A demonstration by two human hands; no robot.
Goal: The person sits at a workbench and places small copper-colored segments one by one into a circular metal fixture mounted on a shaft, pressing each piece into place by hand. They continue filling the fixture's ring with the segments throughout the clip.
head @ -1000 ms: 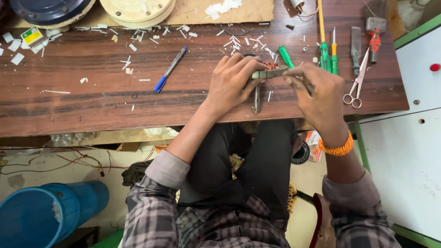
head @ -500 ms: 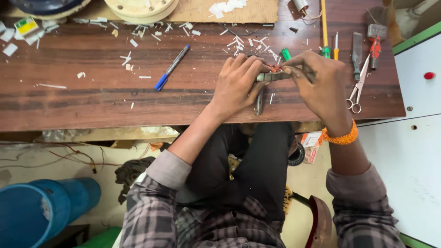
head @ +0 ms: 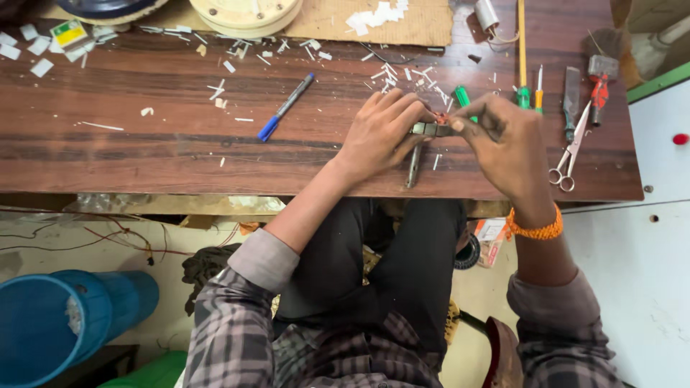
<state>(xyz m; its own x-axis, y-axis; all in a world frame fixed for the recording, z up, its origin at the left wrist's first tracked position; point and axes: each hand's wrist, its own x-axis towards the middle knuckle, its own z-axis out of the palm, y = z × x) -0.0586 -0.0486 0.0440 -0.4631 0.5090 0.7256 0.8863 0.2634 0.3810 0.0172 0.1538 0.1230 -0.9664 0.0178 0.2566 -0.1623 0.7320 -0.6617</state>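
Over a dark wooden workbench [head: 165, 154], my left hand [head: 381, 133] grips a small grey metal hand tool [head: 429, 130], whose long handle [head: 413, 167] hangs toward the bench's near edge. My right hand [head: 507, 140] pinches the tool's other end, with a bit of red material between the fingertips. Both hands meet at the tool. A green-handled screwdriver [head: 462, 97] lies just behind them.
A blue pen [head: 285, 108] lies left of my hands among white scraps. Scissors [head: 571, 151], more screwdrivers [head: 523, 90] and a red-handled tool [head: 598, 90] lie to the right. Round spools [head: 244, 13] sit at the back; a blue bucket [head: 50, 327] stands on the floor.
Both hands stayed joined on the tool; my fingers shifted slightly along it. The view drifted a little, so the bench sits lower in frame.
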